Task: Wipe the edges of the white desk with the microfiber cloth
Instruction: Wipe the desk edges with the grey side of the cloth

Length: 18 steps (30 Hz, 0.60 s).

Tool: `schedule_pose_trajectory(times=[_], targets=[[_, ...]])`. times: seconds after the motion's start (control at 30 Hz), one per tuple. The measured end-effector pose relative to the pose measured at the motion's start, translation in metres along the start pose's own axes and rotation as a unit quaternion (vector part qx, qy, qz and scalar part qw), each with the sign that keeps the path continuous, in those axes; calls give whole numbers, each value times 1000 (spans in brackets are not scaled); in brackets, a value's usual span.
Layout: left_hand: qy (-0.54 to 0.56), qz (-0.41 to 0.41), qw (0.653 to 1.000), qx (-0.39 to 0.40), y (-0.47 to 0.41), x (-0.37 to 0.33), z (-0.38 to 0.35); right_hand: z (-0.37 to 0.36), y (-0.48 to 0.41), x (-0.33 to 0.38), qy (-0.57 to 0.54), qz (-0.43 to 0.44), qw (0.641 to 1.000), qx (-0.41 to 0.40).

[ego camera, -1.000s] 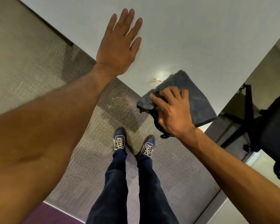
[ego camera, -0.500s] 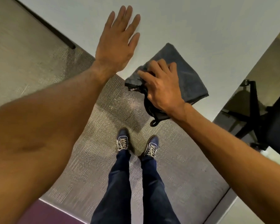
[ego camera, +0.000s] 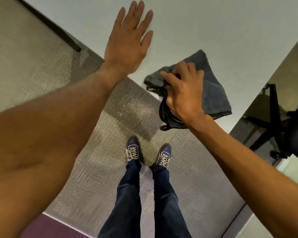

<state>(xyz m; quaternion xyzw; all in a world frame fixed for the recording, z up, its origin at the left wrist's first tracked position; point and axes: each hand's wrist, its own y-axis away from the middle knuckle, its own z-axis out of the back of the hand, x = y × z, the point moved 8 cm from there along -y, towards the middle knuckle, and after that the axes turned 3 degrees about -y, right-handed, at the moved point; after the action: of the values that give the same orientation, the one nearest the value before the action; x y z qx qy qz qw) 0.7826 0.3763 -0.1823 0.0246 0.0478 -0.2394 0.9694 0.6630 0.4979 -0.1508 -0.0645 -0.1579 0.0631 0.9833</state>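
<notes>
The white desk [ego camera: 213, 28] fills the top of the view, its near edge running diagonally from upper left to lower right. A dark grey microfiber cloth [ego camera: 212, 86] lies folded over that edge, part on the top and part hanging down the front. My right hand [ego camera: 182, 93] presses on the cloth at the edge, fingers curled around its bunched left end. My left hand [ego camera: 129, 38] rests flat on the desk top to the left, fingers spread and holding nothing.
Grey carpet [ego camera: 110, 169] lies below, with my legs and blue sneakers [ego camera: 132, 152] standing close to the desk edge. A black office chair [ego camera: 286, 127] stands at the right. A dark desk leg [ego camera: 50, 24] shows at the upper left.
My right hand slid the cloth along the desk edge toward the left, then back a little to the right. My left hand stayed flat on the desk.
</notes>
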Motion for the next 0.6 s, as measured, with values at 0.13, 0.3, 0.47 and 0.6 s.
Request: schedule_pose_trajectory(times=[0.13,0.3,0.47,0.6], targets=[[6,5,1000,4,-1,1,0,15,15,-27,20,97,995,30],[1,7,1000,-15,-1,2,-2,12,-15,-40,9,-143,987,-67],[7,2,1000,-21,-2,2,0,9,15,-11,-8,76,997,16],[12,-2,999,-32,-3,1,0,21,-9,-62,5,42,998,35]])
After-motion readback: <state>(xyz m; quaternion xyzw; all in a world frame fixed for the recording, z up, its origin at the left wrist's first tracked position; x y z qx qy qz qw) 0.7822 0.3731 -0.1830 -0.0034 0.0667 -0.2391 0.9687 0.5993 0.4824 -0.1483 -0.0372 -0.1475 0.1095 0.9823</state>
